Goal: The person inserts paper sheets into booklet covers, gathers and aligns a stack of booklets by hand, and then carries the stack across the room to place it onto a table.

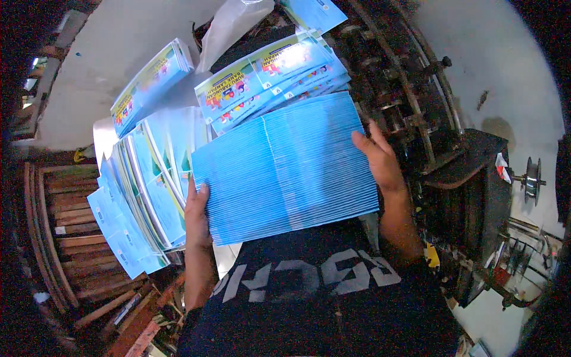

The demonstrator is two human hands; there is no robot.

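Note:
Between my two hands is a wide stack of blue printed sheets [285, 166], fanned so that their edges show as many thin parallel lines. My left hand [197, 211] closes on the stack's left edge, with the thumb on top. At the right edge my right hand [380, 160] grips it, thumb over the upper face and fingers around the side. Just beyond lie overlapping printed covers [267, 71] with a yellow and blue picture design. To the left, next to my left hand, spreads a pile of light-blue sheets [160, 190].
A thick bundle of the printed covers [151, 86] rests at the upper left. Dark machinery [398, 77] stands at the right, beside a dark cabinet [470, 160]. Stacked wooden strips [74, 226] are at the left. Translucent plastic [235, 27] hangs at the far side.

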